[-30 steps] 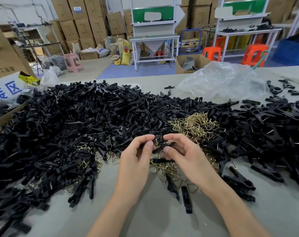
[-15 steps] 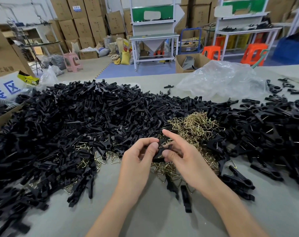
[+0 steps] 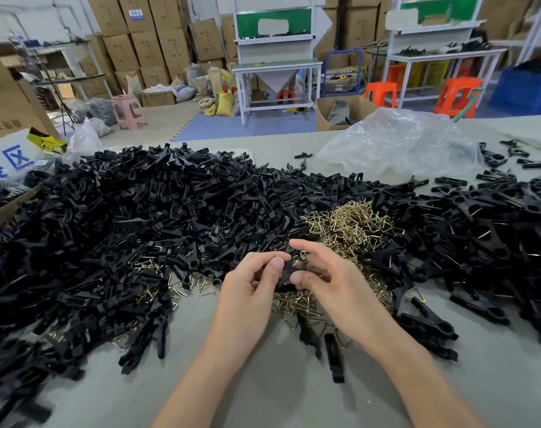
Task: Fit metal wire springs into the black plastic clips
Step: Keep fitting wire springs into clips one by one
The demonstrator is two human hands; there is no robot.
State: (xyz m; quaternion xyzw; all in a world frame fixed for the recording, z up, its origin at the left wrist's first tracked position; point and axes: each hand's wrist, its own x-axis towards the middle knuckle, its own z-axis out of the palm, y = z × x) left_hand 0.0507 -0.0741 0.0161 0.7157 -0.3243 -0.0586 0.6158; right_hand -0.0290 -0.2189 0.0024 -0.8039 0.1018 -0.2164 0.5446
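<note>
Since a second ago our hands have drawn slightly nearer to us, and the right index finger has lifted. At the left, a wide heap of loose black plastic clips covers the grey table. Our left hand pinches one small black plastic clip in a narrow grip. Our right hand holds the clip's other side, thumb pressed to it, index arched above. Just behind lies a tangle of brass-coloured wire springs.
</note>
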